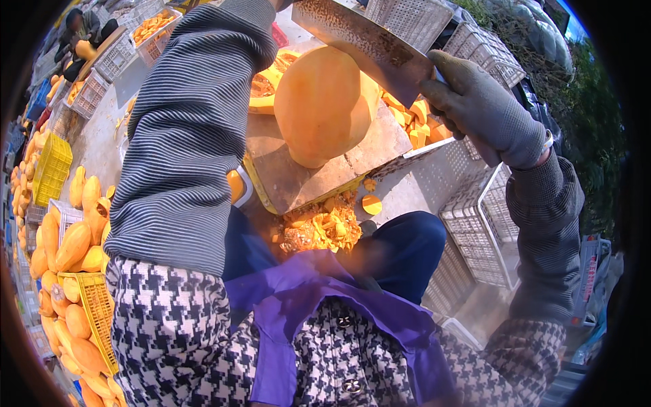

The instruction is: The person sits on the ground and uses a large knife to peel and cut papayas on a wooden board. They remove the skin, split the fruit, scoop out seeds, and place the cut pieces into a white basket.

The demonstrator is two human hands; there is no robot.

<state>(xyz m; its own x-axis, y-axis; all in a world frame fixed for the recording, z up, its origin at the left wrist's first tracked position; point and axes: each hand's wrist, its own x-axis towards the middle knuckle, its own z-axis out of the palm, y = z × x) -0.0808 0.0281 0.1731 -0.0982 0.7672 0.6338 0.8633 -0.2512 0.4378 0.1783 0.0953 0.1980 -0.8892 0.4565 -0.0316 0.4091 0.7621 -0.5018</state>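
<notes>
My gloved right hand (478, 108) is closed on the handle of a broad, rust-speckled cleaver (369, 44), raised just above and right of a large peeled pumpkin piece (315, 105). The pumpkin rests on a wooden board (325, 183) across a crate. My left arm reaches to the top edge; only a sliver of my left hand (283, 4) shows, near the cleaver's far end, its fingers hidden. Cut pumpkin halves (264, 81) lie behind the piece, with chunks (413, 119) to the right. Seeds and peelings (319, 227) lie below the board between my legs.
Heaped butternut squashes (71, 251) and yellow crates (51, 166) line the left. An empty white crate (478, 230) stands at lower right, with more crates (407, 17) behind the board. A co-worker (81, 44) sits at upper left among crates. Greenery borders the far right.
</notes>
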